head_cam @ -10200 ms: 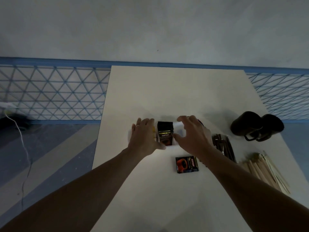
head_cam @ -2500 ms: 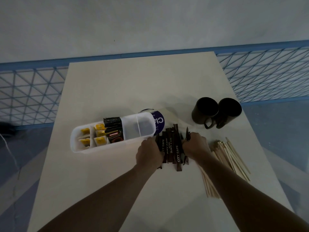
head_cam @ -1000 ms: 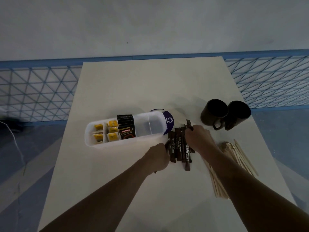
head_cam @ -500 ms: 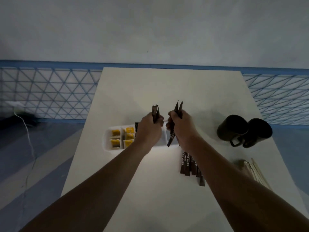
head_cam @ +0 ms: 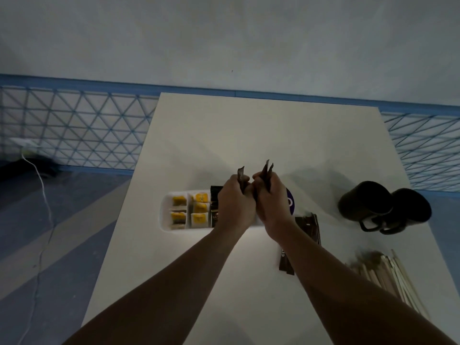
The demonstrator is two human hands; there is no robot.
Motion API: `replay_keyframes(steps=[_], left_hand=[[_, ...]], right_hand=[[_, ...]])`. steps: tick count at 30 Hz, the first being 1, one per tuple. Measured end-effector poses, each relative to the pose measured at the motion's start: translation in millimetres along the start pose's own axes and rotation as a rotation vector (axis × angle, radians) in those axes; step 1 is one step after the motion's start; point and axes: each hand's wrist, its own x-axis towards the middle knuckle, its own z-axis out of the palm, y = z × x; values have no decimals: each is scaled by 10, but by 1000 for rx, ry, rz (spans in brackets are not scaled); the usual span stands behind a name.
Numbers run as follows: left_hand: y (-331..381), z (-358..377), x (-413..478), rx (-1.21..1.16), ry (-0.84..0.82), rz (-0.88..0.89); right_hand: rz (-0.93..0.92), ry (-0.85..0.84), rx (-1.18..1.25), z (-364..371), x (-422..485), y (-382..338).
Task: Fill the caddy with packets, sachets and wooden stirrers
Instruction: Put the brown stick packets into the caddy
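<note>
A white oblong caddy (head_cam: 166,215) lies on the table, its left compartments holding yellow sachets (head_cam: 200,207) and a dark packet (head_cam: 215,205). Both hands hover over its right half and hide it. My left hand (head_cam: 235,204) is closed on a brown stick sachet whose tip (head_cam: 240,173) pokes up. My right hand (head_cam: 270,200) grips two or three brown stick sachets (head_cam: 267,168) upright. More brown stick sachets (head_cam: 308,226) lie on the table right of the caddy, partly under my right forearm. Wooden stirrers (head_cam: 388,275) are heaped at the right edge.
Two black mugs (head_cam: 383,207) stand together at the right. A purple-labelled round thing (head_cam: 290,202) peeks out behind my right hand. The white table (head_cam: 249,135) ends at a blue-trimmed mesh fence at the back. A white cable (head_cam: 42,195) runs over the floor on the left.
The two hands have drawn closer together and sunk a little toward the caddy, still holding the stick sachets upright. The view has shifted slightly.
</note>
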Motion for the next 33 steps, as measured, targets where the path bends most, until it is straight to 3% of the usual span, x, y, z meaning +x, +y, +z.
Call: replay_keyframes(steps=[22,29,33], left_hand=[[101,-373,68,-41,105,115],[46,-539,165,154,91,141],[16,-609,234,271,-12,121]], right_hand=[[-181,-29,-285,84,-77,36],[-244,0,-273,-20,-57,-37],[-301,59,-405,-163,-21,-70]])
